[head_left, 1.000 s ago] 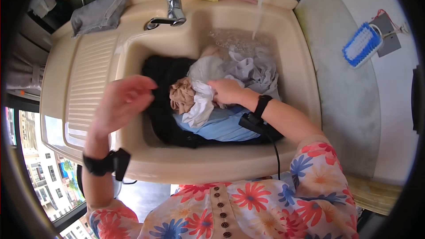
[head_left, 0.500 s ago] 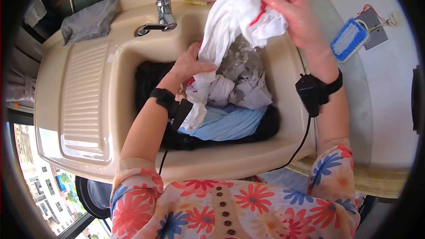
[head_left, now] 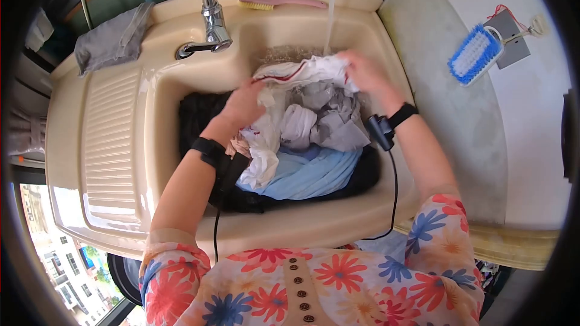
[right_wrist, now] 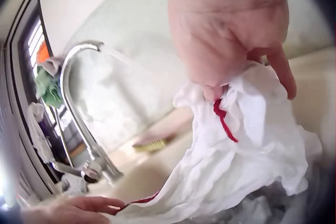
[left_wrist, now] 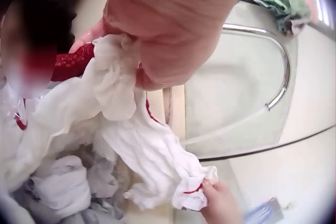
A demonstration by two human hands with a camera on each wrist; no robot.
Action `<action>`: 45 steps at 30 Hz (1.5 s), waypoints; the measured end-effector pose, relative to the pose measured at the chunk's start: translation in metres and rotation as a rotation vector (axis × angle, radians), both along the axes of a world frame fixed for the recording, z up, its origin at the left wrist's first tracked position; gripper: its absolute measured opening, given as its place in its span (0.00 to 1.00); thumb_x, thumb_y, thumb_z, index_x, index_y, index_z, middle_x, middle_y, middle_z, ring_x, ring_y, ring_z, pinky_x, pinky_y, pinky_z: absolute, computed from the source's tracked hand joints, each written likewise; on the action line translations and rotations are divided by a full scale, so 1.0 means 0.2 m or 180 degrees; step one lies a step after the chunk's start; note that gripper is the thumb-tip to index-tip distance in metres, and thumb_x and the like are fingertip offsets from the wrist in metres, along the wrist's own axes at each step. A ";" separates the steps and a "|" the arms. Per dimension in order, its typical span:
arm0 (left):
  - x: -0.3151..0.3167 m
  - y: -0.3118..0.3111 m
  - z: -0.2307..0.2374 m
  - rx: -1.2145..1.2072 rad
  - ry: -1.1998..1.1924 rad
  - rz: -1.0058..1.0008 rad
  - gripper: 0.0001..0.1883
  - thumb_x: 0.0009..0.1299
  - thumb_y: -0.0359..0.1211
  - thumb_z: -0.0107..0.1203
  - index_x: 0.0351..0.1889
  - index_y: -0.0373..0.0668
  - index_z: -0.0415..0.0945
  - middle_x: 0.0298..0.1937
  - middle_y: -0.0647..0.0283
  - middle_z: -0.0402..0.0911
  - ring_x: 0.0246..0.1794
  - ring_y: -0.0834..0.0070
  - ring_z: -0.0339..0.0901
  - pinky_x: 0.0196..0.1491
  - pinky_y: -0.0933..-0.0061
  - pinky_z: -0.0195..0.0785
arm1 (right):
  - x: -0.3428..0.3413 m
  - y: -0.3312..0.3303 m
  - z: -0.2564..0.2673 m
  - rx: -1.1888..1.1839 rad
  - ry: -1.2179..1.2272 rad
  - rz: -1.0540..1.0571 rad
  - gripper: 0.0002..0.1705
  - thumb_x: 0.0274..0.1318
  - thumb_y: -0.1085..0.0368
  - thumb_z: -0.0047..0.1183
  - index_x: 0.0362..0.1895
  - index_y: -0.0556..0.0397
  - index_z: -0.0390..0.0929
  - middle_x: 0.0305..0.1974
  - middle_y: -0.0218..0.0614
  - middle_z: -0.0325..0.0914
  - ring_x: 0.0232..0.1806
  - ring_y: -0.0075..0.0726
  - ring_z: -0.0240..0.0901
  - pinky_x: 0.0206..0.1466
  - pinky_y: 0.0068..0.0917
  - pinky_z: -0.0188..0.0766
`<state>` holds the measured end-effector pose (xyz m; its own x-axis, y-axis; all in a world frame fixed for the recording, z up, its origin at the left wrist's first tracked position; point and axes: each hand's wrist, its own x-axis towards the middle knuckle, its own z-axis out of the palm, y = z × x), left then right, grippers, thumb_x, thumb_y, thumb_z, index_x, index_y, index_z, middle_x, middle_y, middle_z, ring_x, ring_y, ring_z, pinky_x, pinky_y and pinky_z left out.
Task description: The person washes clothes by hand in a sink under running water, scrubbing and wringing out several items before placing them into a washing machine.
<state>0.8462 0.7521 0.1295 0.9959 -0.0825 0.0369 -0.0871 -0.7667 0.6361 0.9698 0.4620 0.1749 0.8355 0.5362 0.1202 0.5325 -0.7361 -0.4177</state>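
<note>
A wet white garment with red trim is stretched between my two hands over the far side of the basin. My left hand grips its left end; in the left wrist view the bunched white cloth shows under the fingers, with a red band beside it. At the other end my right hand pinches the cloth, and a red strip hangs by the fingertips in the right wrist view. Beneath lie grey-white clothes, a light blue garment and black fabric.
A beige sink with a ribbed drainboard surrounds the laundry. Water streams from the tap. A pink brush lies on the back ledge, and a grey cloth at the left corner. On the right wall hangs a blue-white brush.
My right hand pulled the white garment from the pile and raised it high, then lowered it toward the basin. My left hand came from the left side and took hold of the other end.
</note>
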 end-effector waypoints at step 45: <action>0.08 -0.26 -0.10 0.0785 0.0953 0.0030 0.42 0.46 0.48 0.61 0.59 0.43 0.60 0.56 0.47 0.65 0.56 0.52 0.63 0.58 0.60 0.58 | -0.14 0.18 -0.37 -0.1763 0.0474 0.0249 0.42 0.39 0.52 0.59 0.62 0.41 0.57 0.59 0.55 0.57 0.62 0.57 0.53 0.63 0.42 0.51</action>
<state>0.8614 0.7001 0.1091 0.9604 -0.0434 -0.2752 0.0822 -0.8996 0.4288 0.9422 0.4980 0.1010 0.7773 0.5464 -0.3119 0.5590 -0.8273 -0.0559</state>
